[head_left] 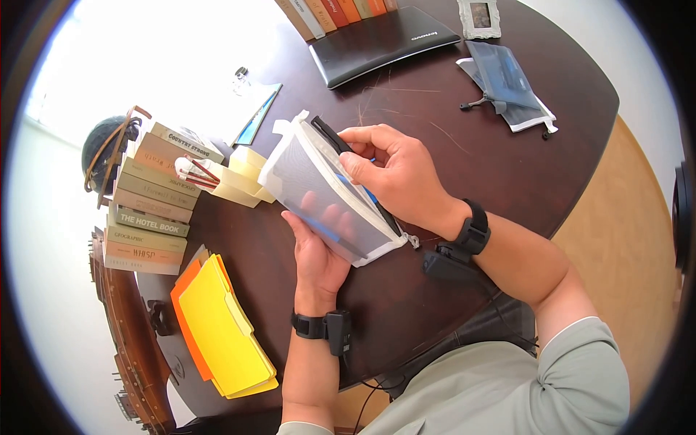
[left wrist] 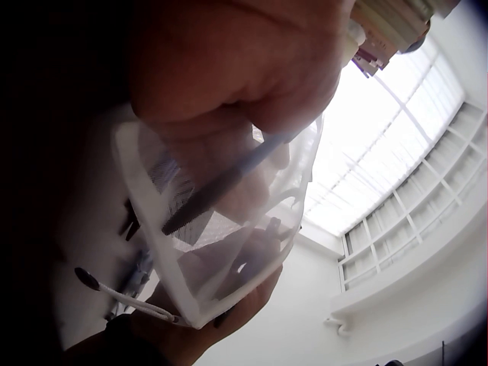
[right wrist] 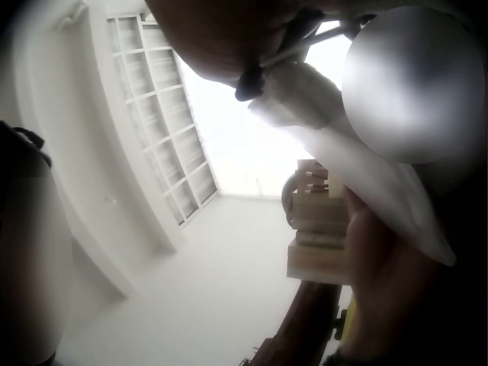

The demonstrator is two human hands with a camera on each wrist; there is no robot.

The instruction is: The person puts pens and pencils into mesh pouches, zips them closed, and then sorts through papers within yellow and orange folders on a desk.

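A white-edged mesh pouch (head_left: 301, 170) is held aslant above the table, its long zipper side facing my right hand (head_left: 402, 174). Thumb and fingers of that hand pinch a long black item (head_left: 328, 133) at the pouch's upper opening. My left hand (head_left: 319, 261) supports the pouch from below, its fingers showing through the mesh. A blue pen-like item (head_left: 319, 228) lies inside, also visible in the left wrist view as a blue and dark stick (left wrist: 221, 187). How far the black item reaches into the pouch is hidden by my right hand.
Stacked books (head_left: 148, 210) and a cream holder (head_left: 239, 181) stand left, above yellow and orange folders (head_left: 225, 326). A black laptop (head_left: 384, 47) lies at the back. Two more pouches (head_left: 507, 83) and a white frame (head_left: 480, 18) are at upper right.
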